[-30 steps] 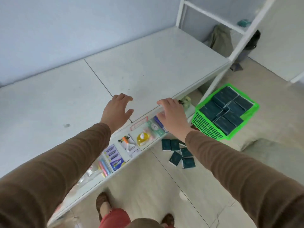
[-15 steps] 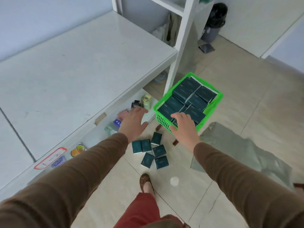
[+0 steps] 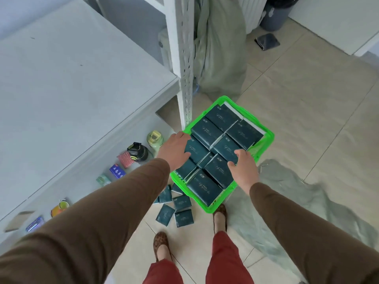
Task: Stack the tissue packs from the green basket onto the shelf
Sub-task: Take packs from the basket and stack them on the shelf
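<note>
A bright green basket (image 3: 266, 136) sits on the floor tiles beside a white shelf post, filled with several dark teal tissue packs (image 3: 220, 117). My left hand (image 3: 174, 150) rests over the packs at the basket's left side, fingers spread on one pack. My right hand (image 3: 244, 162) is above the packs at the right middle, fingers curled down onto a pack's edge; whether it grips is unclear. Several smaller teal packs (image 3: 178, 208) lie loose on the floor just left of the basket. The white shelf top (image 3: 71, 83) spreads at the left.
The white perforated shelf post (image 3: 184, 64) stands just behind the basket. Bottles and small packaged goods (image 3: 139, 152) line the lower shelf. A grey-green sack (image 3: 219, 48) leans behind the post, a plastic sheet (image 3: 303, 201) lies at the right, and my feet (image 3: 162, 242) stand below.
My view swung from the shelf top down to the basket. Both hands left the shelf edge and moved right and down onto the packs in the basket.
</note>
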Demonstrator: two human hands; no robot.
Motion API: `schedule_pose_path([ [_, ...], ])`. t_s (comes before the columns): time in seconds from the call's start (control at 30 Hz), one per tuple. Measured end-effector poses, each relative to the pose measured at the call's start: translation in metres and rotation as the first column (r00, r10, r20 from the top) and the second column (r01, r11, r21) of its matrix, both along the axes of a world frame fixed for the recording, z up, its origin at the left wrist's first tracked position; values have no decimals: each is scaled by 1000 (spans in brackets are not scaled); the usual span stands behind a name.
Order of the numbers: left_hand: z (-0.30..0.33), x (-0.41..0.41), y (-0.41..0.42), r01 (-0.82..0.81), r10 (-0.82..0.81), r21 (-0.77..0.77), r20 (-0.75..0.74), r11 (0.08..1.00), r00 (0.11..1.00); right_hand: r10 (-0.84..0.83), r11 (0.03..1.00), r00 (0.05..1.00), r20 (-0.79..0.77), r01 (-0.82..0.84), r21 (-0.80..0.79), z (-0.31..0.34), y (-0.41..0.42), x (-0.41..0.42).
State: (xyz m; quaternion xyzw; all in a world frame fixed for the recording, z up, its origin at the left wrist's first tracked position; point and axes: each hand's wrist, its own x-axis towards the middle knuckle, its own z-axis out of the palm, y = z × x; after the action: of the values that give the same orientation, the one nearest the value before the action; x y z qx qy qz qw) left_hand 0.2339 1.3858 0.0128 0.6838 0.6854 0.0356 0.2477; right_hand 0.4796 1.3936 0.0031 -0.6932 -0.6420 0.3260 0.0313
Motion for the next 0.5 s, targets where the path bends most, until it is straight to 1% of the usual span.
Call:
schedule_pose_path([
  [0.13,-40,26,67,-4,-1,-53,-101,999,995,-25,997,998,64,30,-76,-44,50,23],
  [0.2,-60,35,95,22,-31,-62,-154,998,988,8,992,993,114,6,-123,-64,63,28],
  [0.3,-86,45,131,104,-112,-48,-241,993,964,68,989,983,174,-43,-142,-89,71,27],
  [0.37,-100,50,148,180,-185,-46,-313,983,931,116,989,962,246,-88,-123,-100,71,24],
  [0.43,-110,51,159,246,-250,-58,-373,967,893,130,989,943,305,-104,-101,-106,69,21],
  [0.5,-117,51,163,288,-294,-75,-398,955,869,126,990,944,305,-100,-100,-112,68,18],
])
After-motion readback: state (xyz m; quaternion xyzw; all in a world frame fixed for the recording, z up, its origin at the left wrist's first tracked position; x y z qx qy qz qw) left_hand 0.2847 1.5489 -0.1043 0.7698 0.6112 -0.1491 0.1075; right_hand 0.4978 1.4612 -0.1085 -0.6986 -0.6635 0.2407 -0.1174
